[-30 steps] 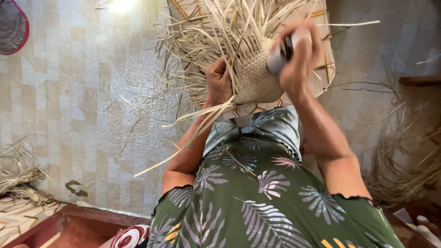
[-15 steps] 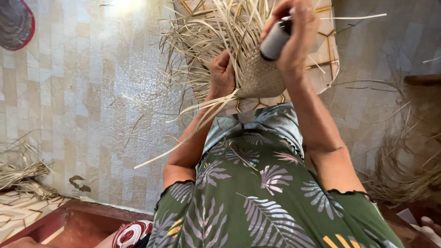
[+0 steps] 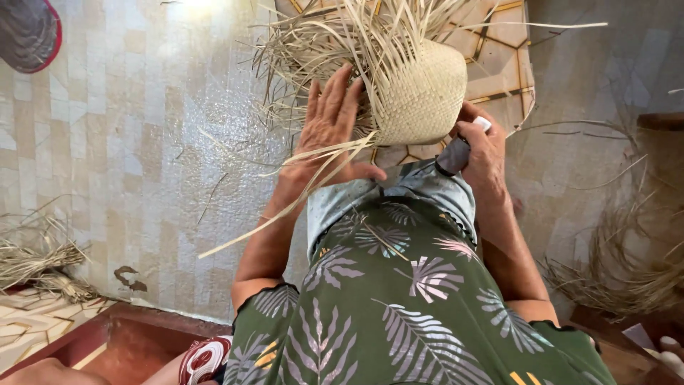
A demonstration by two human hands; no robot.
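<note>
The right hand (image 3: 484, 153) has come down from above the woven basket (image 3: 420, 93) to its near side, fingers closed on a dark tool (image 3: 456, 151). The left hand (image 3: 331, 128) lies open-palmed against the basket, over the person's knees; pounding seems paused.

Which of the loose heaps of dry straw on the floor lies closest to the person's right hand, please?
The heap at the right edge of the floor, below and beside the right hand. The other heap lies far off at the left edge, past the left hand.
</note>
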